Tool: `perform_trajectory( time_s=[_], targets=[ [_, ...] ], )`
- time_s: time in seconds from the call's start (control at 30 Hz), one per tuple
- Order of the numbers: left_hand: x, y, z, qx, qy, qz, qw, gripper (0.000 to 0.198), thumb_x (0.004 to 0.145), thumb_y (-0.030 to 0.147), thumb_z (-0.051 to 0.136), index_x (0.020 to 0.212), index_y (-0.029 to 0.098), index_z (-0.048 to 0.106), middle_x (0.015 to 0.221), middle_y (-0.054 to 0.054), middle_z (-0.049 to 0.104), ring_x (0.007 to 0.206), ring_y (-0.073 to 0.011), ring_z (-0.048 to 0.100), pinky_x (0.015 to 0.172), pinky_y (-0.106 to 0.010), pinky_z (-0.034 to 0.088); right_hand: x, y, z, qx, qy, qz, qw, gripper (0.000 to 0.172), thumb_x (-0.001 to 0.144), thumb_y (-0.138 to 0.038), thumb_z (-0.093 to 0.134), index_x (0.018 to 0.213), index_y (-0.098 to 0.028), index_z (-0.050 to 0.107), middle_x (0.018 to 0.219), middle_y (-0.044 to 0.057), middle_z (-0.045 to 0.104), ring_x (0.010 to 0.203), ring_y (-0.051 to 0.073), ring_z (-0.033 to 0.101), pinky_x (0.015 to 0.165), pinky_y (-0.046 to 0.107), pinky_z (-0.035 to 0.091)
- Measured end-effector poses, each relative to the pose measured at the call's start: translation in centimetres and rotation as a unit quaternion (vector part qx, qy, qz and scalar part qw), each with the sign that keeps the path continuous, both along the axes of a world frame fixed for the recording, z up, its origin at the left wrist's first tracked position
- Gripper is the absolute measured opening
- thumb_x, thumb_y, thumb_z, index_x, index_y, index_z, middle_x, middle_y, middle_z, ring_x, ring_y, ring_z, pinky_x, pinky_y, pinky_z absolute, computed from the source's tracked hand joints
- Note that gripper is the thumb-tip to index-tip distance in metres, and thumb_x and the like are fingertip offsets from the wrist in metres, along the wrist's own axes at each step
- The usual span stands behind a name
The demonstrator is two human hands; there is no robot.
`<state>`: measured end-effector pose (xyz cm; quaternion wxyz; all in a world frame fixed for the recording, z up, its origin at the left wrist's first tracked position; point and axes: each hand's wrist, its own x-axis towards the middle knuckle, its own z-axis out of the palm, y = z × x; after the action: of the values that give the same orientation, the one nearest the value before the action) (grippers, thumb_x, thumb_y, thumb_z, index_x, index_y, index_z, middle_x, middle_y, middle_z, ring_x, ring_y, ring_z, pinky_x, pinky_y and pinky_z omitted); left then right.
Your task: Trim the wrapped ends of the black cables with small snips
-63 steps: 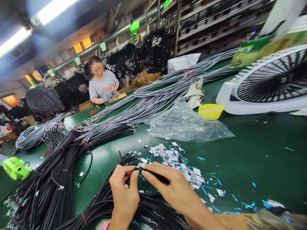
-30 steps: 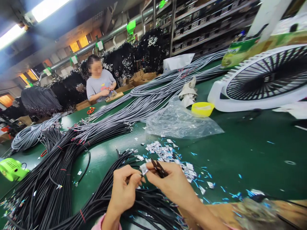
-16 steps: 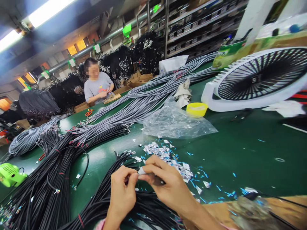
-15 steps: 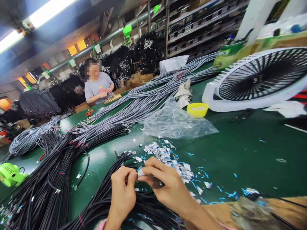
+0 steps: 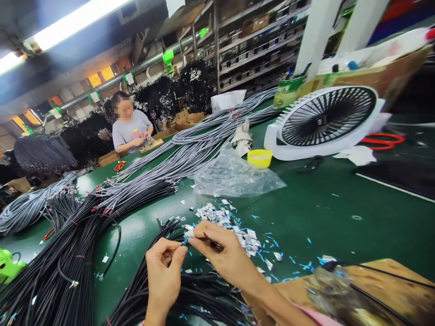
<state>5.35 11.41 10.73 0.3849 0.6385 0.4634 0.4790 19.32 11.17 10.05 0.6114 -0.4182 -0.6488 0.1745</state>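
Head view cuts both forearms off at the bottom edge, and what sits between the fingertips is small and partly covered. A silvery foil tip pokes out at the 10 o'clock side of the right hand; whether it still sheathes a cable end cannot be told. The right hand reaches in from 5 o'clock, palm down, thumb and forefinger pinched on that tip, the other fingers closed around small black snips whose blades are mostly hidden. The left hand rises from 6 o'clock, fingers curled, thumb and forefinger pressed together on a thin blue strand just below the foil.

Black cables run under both hands and off toward 8 o'clock. Foil scraps lie on the green table at 1 o'clock of the hands. Another person sits far off at 11 o'clock.
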Motion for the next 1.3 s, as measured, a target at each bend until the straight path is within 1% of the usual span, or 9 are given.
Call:
perform_trajectory(
  time_s=[0.37, 0.47, 0.6, 0.67, 0.77, 0.87, 1.07, 1.17, 1.3],
  targets=[
    [0.7, -0.5, -0.7, 0.22, 0.182, 0.062, 0.956, 0.014, 0.078, 0.017, 0.058, 0.067, 0.016, 0.067, 0.055, -0.001, 0.059, 0.046, -0.0123, 0.05, 0.045, -0.021, 0.039, 0.1, -0.2, -0.4, -0.061, -0.026, -0.02, 0.998, 0.017, 0.077, -0.017, 0.047, 0.062, -0.02, 0.055, 0.055, -0.001, 0.05, 0.046, 0.014, 0.046, 0.044, 0.024, 0.037],
    [1.1, -0.4, -1.0, 0.169, 0.178, 0.041, 0.969, 0.018, 0.08, 0.019, 0.053, 0.074, 0.015, 0.07, 0.06, -0.005, 0.063, 0.05, -0.0143, 0.055, 0.049, -0.023, 0.043, 0.2, -0.1, -0.7, -0.08, -0.024, -0.032, 0.996, 0.011, 0.067, -0.014, 0.047, 0.064, -0.021, 0.055, 0.057, 0.0, 0.051, 0.05, 0.016, 0.048, 0.048, 0.026, 0.039],
    [1.0, -0.1, -0.9, -0.053, 0.077, -0.036, 0.995, 0.025, 0.077, 0.031, 0.056, 0.061, 0.014, 0.064, 0.047, 0.0, 0.054, 0.037, -0.0104, 0.047, 0.039, -0.02, 0.038, 0.2, 0.0, -0.6, -0.114, 0.0, -0.029, 0.993, 0.011, 0.066, -0.018, 0.045, 0.06, -0.021, 0.053, 0.055, -0.001, 0.048, 0.049, 0.015, 0.045, 0.047, 0.026, 0.038],
    [0.8, -0.1, -0.5, -0.09, 0.015, -0.047, 0.995, 0.026, 0.071, 0.035, 0.062, 0.056, 0.014, 0.059, 0.045, 0.003, 0.049, 0.036, -0.0085, 0.043, 0.038, -0.019, 0.035, 0.3, 0.0, -0.2, -0.137, 0.018, -0.015, 0.99, 0.015, 0.07, -0.021, 0.044, 0.057, -0.02, 0.052, 0.049, -0.002, 0.045, 0.044, 0.013, 0.042, 0.042, 0.024, 0.035],
    [0.3, -0.2, 0.0, -0.031, -0.006, -0.011, 0.999, 0.025, 0.069, 0.032, 0.066, 0.055, 0.015, 0.054, 0.05, 0.003, 0.05, 0.042, -0.0087, 0.044, 0.042, -0.019, 0.036, 0.4, 0.1, 0.2, -0.16, 0.044, 0.007, 0.986, 0.019, 0.073, -0.027, 0.045, 0.059, -0.018, 0.055, 0.046, -0.004, 0.043, 0.04, 0.011, 0.039, 0.037, 0.022, 0.033],
    [0.1, -0.4, 0.0, 0.078, 0.069, 0.036, 0.994, 0.021, 0.075, 0.024, 0.061, 0.057, 0.016, 0.055, 0.054, 0.002, 0.053, 0.049, -0.0111, 0.048, 0.047, -0.019, 0.037, 0.4, -0.1, 0.2, -0.154, 0.06, 0.009, 0.986, 0.023, 0.074, -0.031, 0.047, 0.059, -0.017, 0.057, 0.048, -0.004, 0.044, 0.041, 0.011, 0.039, 0.038, 0.021, 0.033],
    [0.6, -0.8, -0.7, 0.297, 0.199, 0.084, 0.93, 0.018, 0.081, 0.011, 0.052, 0.065, 0.018, 0.058, 0.056, 0.0, 0.055, 0.051, -0.0127, 0.051, 0.049, -0.021, 0.038, -0.2, -0.2, -0.6, -0.131, 0.059, 0.007, 0.99, 0.025, 0.073, -0.03, 0.052, 0.052, -0.019, 0.053, 0.047, -0.005, 0.039, 0.042, 0.01, 0.033, 0.038, 0.022, 0.03],
    [0.8, -0.9, -0.7, 0.312, 0.212, 0.094, 0.922, 0.02, 0.082, 0.009, 0.05, 0.066, 0.018, 0.057, 0.056, 0.0, 0.054, 0.05, -0.0128, 0.05, 0.048, -0.022, 0.038, -0.3, -0.3, -0.9, -0.133, 0.06, 0.011, 0.989, 0.023, 0.074, -0.029, 0.051, 0.053, -0.019, 0.053, 0.048, -0.005, 0.039, 0.042, 0.01, 0.032, 0.037, 0.022, 0.029],
    [0.8, -0.8, -0.3, 0.245, 0.18, 0.084, 0.949, 0.016, 0.08, 0.013, 0.053, 0.066, 0.018, 0.058, 0.058, 0.0, 0.056, 0.05, -0.0121, 0.05, 0.046, -0.02, 0.038, 0.0, -0.4, -0.6, -0.127, 0.052, 0.023, 0.99, 0.025, 0.076, -0.029, 0.051, 0.052, -0.019, 0.052, 0.048, -0.004, 0.038, 0.043, 0.01, 0.034, 0.038, 0.022, 0.03]
  ],
)
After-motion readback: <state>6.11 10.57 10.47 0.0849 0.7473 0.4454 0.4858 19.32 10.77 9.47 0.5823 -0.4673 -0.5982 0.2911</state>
